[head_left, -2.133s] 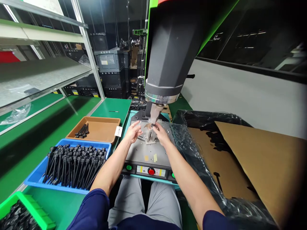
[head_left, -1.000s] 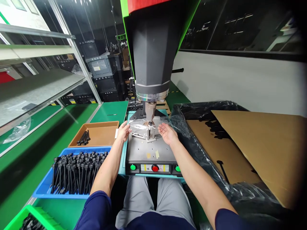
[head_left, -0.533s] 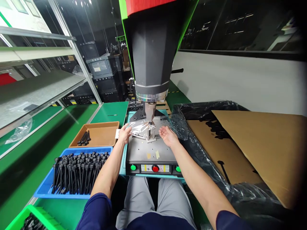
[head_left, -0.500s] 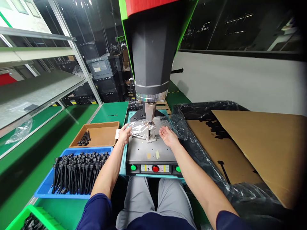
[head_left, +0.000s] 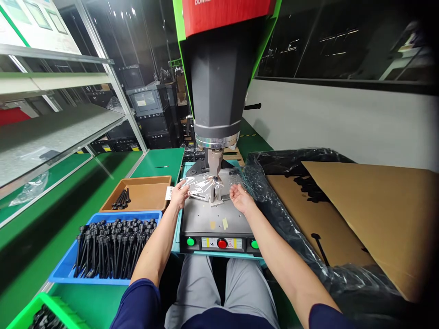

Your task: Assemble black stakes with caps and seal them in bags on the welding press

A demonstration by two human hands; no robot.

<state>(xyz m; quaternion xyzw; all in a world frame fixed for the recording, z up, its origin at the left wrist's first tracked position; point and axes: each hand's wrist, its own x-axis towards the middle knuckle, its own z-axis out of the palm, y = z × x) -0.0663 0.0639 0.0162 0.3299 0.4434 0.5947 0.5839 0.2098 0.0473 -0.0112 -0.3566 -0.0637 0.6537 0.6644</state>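
Observation:
Clear plastic film (head_left: 202, 185) lies crumpled across the press fixture, just below the grey welding horn (head_left: 215, 162). My left hand (head_left: 179, 195) is closed on the film's left edge, with thumb and fingers pointing inward. On the other side of the fixture, my right hand (head_left: 241, 199) has its palm turned up and its fingers loosely bent and apart. No object shows clearly in it, though faint film runs close behind its fingertips. Between both hands stands a small metal holder (head_left: 215, 196) on the steel base plate (head_left: 202, 221). What lies under the film is hard to make out.
Left stand a blue tray (head_left: 61, 272) packed with black long-stemmed parts, a brown tray (head_left: 151, 194) with several more, and a green bin (head_left: 51, 304). A plastic-lined carton (head_left: 281, 205) is at right. Green buttons and a red button (head_left: 222, 243) line the press front.
My right hand's fingers have curled in a little more. The left hand keeps its place at the film. The whole view has shifted slightly downward.

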